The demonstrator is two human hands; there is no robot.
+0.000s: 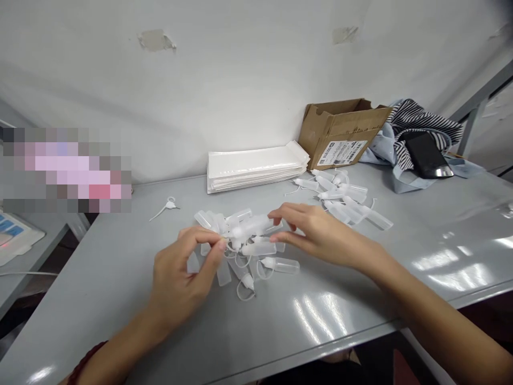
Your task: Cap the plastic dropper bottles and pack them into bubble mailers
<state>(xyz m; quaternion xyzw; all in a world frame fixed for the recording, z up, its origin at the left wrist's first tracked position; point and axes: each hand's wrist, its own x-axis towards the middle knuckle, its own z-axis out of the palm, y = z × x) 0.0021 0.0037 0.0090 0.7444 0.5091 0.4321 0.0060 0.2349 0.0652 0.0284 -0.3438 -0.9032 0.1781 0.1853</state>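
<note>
A heap of small translucent plastic bottles (256, 248) with white tethered caps lies in the middle of the grey table (360, 321). My left hand (182, 278) pinches thumb and forefinger together at the left end of one bottle (250, 227) held just above the heap. My right hand (316, 232) grips the right end of that same bottle with curled fingers. A second pile of the same bottles (348, 200) lies further back on the right.
A stack of white padded envelopes (256, 167) lies against the wall. A brown cardboard box (340, 131) stands to its right, beside striped cloth with a black phone (427, 155). One loose cap (168, 206) lies at left. A lower table (20, 240) adjoins.
</note>
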